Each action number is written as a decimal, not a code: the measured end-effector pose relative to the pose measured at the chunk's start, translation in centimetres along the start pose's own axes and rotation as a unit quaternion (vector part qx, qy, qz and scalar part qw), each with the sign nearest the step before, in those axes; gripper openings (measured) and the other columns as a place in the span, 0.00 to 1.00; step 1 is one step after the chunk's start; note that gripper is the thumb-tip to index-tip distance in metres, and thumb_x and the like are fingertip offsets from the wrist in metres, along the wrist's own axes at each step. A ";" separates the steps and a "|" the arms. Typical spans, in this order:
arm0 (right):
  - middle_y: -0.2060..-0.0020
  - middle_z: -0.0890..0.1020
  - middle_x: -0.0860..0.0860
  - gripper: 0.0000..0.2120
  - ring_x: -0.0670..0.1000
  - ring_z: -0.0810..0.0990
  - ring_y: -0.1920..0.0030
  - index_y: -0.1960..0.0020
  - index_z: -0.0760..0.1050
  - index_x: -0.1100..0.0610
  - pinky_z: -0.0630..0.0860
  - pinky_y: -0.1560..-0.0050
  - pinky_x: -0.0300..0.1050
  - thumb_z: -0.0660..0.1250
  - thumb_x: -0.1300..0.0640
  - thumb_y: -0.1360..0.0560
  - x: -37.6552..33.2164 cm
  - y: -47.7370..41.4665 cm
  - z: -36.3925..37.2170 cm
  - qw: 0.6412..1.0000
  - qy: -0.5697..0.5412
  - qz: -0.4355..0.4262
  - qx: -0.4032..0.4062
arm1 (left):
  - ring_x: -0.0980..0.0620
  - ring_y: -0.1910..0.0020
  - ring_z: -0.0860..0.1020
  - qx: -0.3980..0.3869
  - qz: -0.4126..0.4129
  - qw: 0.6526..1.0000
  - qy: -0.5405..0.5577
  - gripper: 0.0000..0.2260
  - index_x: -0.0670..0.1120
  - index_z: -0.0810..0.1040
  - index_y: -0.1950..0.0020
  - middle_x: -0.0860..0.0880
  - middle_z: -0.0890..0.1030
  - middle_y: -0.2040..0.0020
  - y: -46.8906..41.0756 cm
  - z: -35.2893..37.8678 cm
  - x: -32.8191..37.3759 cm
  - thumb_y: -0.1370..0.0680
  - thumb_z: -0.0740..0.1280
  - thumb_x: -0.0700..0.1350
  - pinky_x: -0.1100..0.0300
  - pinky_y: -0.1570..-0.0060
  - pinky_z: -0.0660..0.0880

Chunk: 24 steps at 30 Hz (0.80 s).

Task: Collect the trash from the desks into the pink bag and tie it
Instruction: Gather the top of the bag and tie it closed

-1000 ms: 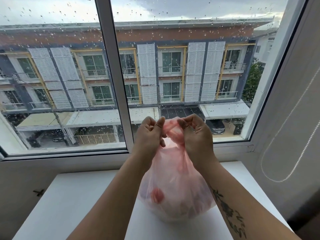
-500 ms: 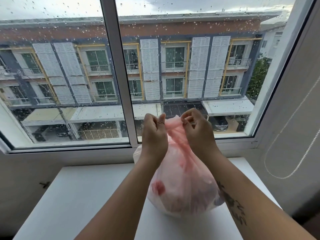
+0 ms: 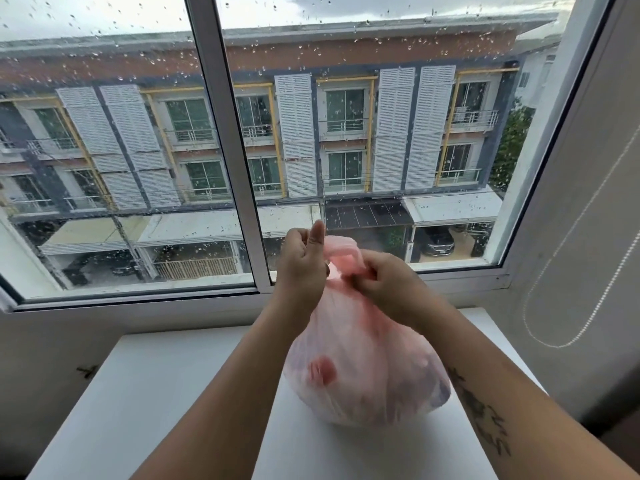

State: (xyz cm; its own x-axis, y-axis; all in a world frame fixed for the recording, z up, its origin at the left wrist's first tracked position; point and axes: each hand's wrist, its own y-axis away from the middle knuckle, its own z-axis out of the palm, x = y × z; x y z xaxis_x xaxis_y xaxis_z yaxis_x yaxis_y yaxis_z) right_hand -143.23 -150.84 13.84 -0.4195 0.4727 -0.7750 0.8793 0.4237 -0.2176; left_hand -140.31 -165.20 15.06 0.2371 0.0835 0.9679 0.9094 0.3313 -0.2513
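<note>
sitting on the white bench [image 3: 166,403] just below the window [image 3: 225,168], the pink bag [image 3: 381,348] is bulging with trash [image 3: 322,372]. its base is resting flat, so the surface is taking the weight and both hands are being left free for the knot. the left hand [image 3: 304,261] is pinching one gathered end of the neck, thumb pointing up, pulling it taut. the right hand [image 3: 384,282] is curling round the other end at the twisted throat of the bag, probably working it under and through. the two hands are sitting almost together, since a knot wants short, tight ends. collecting is looking finished; the tying is under way and not yet pulled snug.
</note>
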 end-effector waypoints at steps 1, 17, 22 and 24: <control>0.66 0.79 0.48 0.06 0.47 0.74 0.67 0.57 0.78 0.56 0.70 0.64 0.44 0.63 0.61 0.24 0.2 0.0 0.2 0.999 0.007 0.004 0.031 | 0.60 0.74 0.69 -0.018 0.001 1.000 0.009 0.16 0.44 0.70 0.49 0.51 0.71 0.67 0.1 0.0 0.1 0.20 0.59 0.58 0.65 0.71 0.67; 0.71 0.67 0.47 0.16 0.46 0.61 0.70 0.55 0.76 0.56 0.59 0.67 0.41 0.50 0.57 0.20 -1.9 -0.8 1.2 0.872 -0.476 0.060 0.094 | 0.53 0.79 0.67 -0.007 -0.022 0.992 0.123 0.09 0.44 0.66 0.53 0.50 0.71 0.70 0.9 0.4 0.7 0.15 0.56 0.47 0.58 0.74 0.69; 0.67 0.76 0.46 0.11 0.42 0.70 0.72 0.41 0.77 0.52 0.67 0.69 0.35 0.58 0.57 0.18 -1.1 -1.3 1.9 0.915 -0.377 0.047 0.136 | 0.55 0.72 0.63 -0.043 -0.052 0.979 0.194 0.15 0.45 0.71 0.56 0.50 0.67 0.69 1.5 0.9 0.9 0.15 0.53 0.51 0.60 0.70 0.62; 0.62 0.77 0.47 0.11 0.42 0.71 0.68 0.40 0.75 0.51 0.68 0.66 0.37 0.62 0.58 0.21 -1.0 -1.6 2.0 0.913 -0.367 0.043 0.173 | 0.55 0.71 0.63 -0.055 -0.044 0.982 0.174 0.16 0.45 0.73 0.59 0.51 0.66 0.70 1.8 0.9 0.6 0.15 0.55 0.49 0.59 0.69 0.61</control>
State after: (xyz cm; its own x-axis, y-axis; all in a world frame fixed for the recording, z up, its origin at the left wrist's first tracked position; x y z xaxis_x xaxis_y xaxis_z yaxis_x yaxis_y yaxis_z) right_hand -143.78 -153.51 13.79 -0.1924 -0.2067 -0.9593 0.9740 0.0789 -0.2124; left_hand -138.86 -163.70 15.20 0.2403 -0.2745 0.9311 0.9587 0.2177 -0.1833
